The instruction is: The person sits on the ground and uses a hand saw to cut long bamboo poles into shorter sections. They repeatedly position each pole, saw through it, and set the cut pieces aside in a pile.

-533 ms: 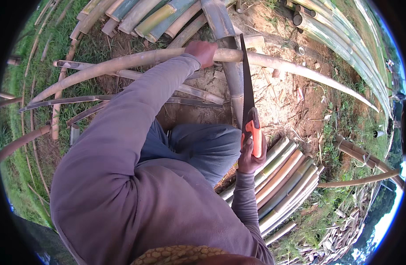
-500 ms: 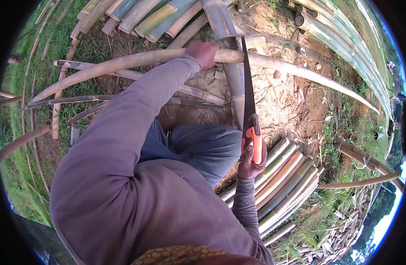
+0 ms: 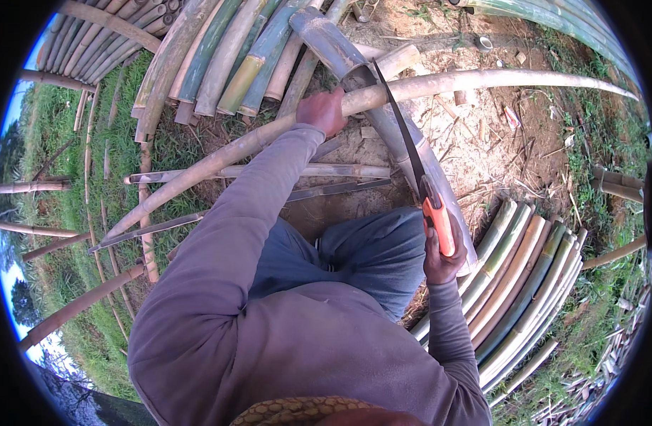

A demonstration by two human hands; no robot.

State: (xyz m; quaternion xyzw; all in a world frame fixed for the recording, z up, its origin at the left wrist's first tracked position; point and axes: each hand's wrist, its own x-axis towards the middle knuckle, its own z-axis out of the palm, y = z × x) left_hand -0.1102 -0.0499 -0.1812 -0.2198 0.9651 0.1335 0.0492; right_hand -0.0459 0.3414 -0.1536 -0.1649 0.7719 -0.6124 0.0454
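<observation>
A long pale bamboo pole (image 3: pixel 234 159) runs crosswise in front of me, resting over a thicker grey bamboo piece (image 3: pixel 397 135). My left hand (image 3: pixel 322 112) is closed around the pole, just left of that support. In my right hand (image 3: pixel 443 255) is a hand saw (image 3: pixel 439 220) with an orange handle and a long dark blade. The blade points away from me and crosses the pole just right of the support's notched part. Whether its teeth are in the bamboo I cannot tell.
Cut bamboo lengths (image 3: pixel 525 277) lie in a pile by my right knee. More bamboo pieces (image 3: pixel 230 64) are stacked at the far left, with green poles (image 3: pixel 553 18) at the far right. Thin split strips (image 3: pixel 326 170) lie before my knees. Wood chips cover the dirt (image 3: pixel 475 156).
The view has swung toward the left, so things appear turned and shifted. My left hand still grips the pole, and the saw stays across it in my right hand.
</observation>
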